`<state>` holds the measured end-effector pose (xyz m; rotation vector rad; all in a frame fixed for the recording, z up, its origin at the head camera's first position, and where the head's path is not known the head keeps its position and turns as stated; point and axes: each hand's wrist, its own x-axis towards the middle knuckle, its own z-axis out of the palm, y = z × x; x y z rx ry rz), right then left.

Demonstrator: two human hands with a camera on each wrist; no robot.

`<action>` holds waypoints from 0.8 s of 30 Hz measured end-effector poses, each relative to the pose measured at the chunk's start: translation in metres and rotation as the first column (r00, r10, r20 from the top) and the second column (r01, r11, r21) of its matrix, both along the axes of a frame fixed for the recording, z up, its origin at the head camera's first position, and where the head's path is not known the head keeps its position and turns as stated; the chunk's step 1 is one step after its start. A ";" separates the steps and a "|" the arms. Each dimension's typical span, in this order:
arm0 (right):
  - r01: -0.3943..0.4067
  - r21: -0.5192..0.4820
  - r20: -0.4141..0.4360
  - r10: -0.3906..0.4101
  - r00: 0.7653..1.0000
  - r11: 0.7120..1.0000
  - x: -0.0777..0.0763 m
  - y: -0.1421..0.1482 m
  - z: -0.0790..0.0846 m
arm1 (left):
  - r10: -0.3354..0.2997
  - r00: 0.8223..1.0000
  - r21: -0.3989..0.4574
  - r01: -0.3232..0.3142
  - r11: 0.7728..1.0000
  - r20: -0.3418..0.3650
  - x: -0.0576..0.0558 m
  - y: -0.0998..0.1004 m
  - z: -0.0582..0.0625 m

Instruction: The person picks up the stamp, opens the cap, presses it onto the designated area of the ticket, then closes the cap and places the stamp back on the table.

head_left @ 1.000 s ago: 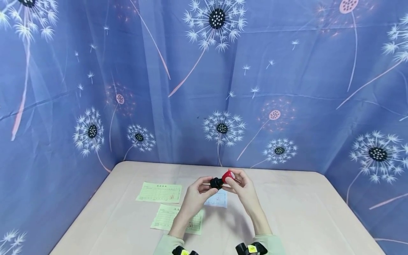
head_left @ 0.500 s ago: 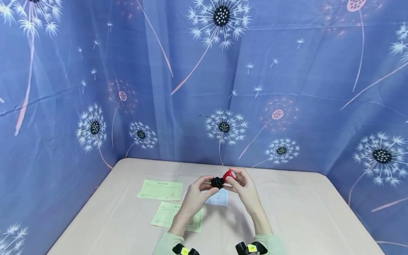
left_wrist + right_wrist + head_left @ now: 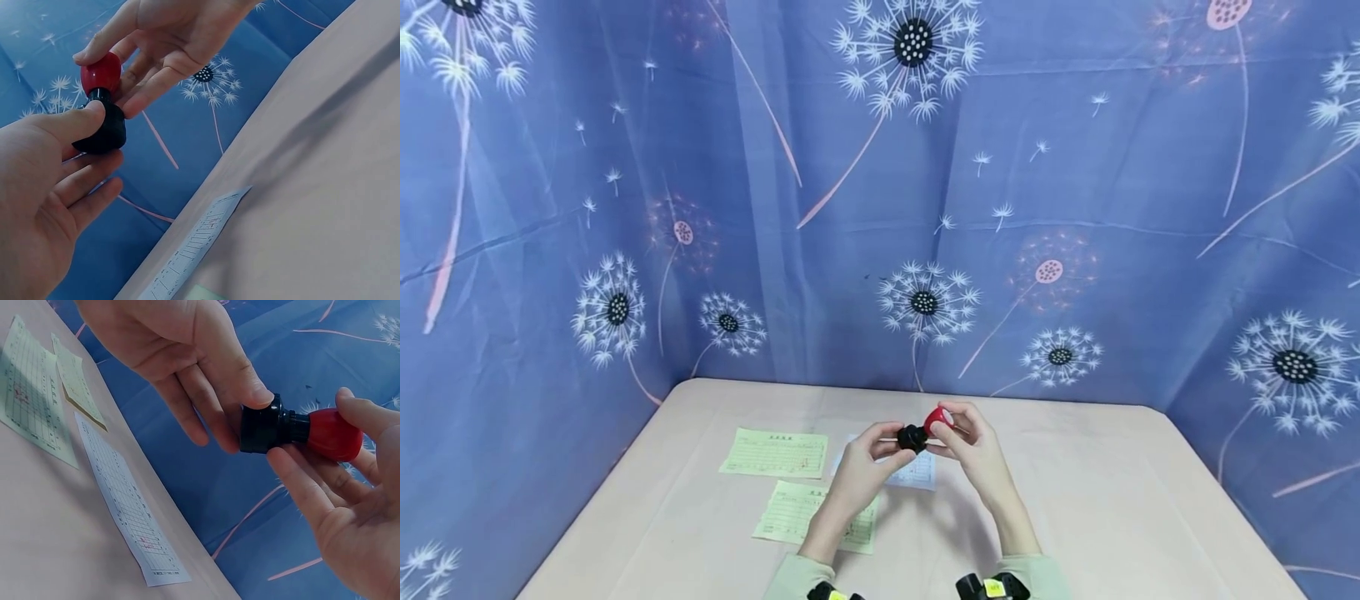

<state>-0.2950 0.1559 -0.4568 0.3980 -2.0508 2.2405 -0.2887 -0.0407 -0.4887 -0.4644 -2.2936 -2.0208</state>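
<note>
Above the table, both hands hold one stamp (image 3: 261, 428) with a round black base and a red knob handle (image 3: 336, 434). My left hand (image 3: 859, 473) pinches the black base between thumb and fingers. My right hand (image 3: 977, 450) grips the red knob (image 3: 937, 418) from the other side. In the left wrist view the stamp stands nearly upright, the knob above the black base (image 3: 106, 131). A narrow black neck joins the two parts. The base's printing face is hidden.
A pale blue form (image 3: 917, 475) lies on the table (image 3: 1097, 500) under the hands. Two green forms, one farther back (image 3: 775, 452) and one nearer (image 3: 786, 510), lie to the left. The forms carry red marks. A blue dandelion-print curtain (image 3: 820, 275) surrounds the table's back and sides.
The hands and stamp stay almost in place, sitting slightly lower in the head view. More of the pale blue form shows beside the left hand. Grips look unchanged.
</note>
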 end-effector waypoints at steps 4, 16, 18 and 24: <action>-0.006 0.027 -0.008 0.006 1.000 1.000 0.002 0.004 -0.003 | -0.013 1.000 -0.013 0.013 1.000 0.004 0.001 0.003 -0.002; -0.042 0.051 -0.097 0.046 0.994 0.998 0.002 0.009 0.003 | 0.002 1.000 -0.065 -0.001 0.998 0.028 0.003 0.006 0.008; -0.044 0.053 -0.106 0.050 0.993 0.998 0.002 0.008 0.004 | 0.007 1.000 -0.084 -0.005 0.996 0.021 0.003 0.005 0.008; -0.042 0.064 -0.109 0.049 0.993 0.997 0.001 0.006 0.001 | 0.008 1.000 -0.101 -0.010 0.995 -0.023 0.003 0.003 0.004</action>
